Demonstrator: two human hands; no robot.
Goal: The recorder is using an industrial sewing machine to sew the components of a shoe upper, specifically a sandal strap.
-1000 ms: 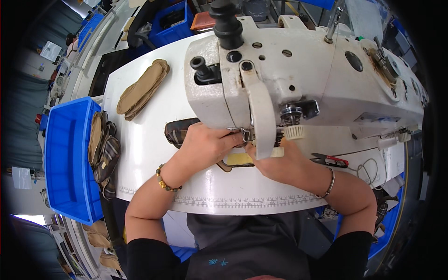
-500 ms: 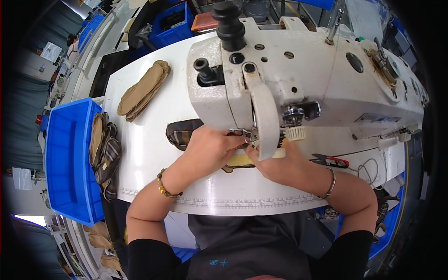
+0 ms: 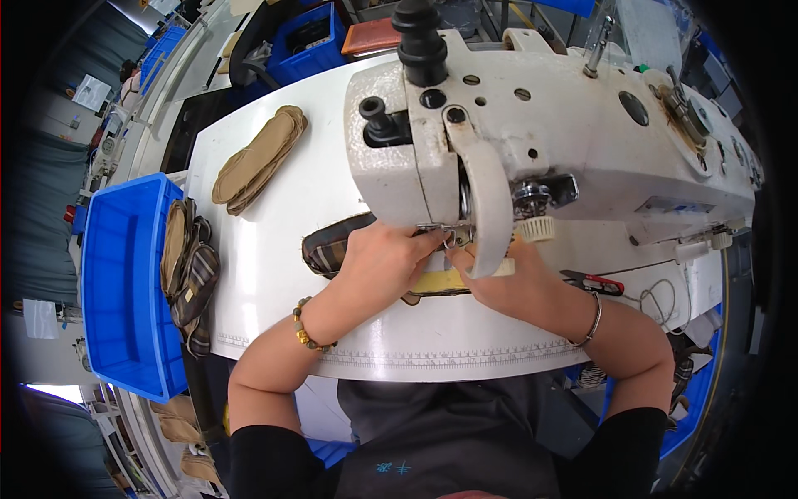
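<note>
A: Both hands are right under the sewing machine head [image 3: 532, 158]. The left hand [image 3: 378, 262] presses flat on the plaid shoe piece [image 3: 328, 245], fingers together, feeding it in.

B: And the right hand [image 3: 507, 287] pins the yellow insole part [image 3: 440, 281] beside the needle, though the needle itself is probably hidden behind the guard.

A: Best kept slow here: fingertips clear, both layers flat against the white table [image 3: 274, 274].

Bright even overhead light, soft shadows, sharp centre; strong fisheye bending, dark vignette at rim.
</note>
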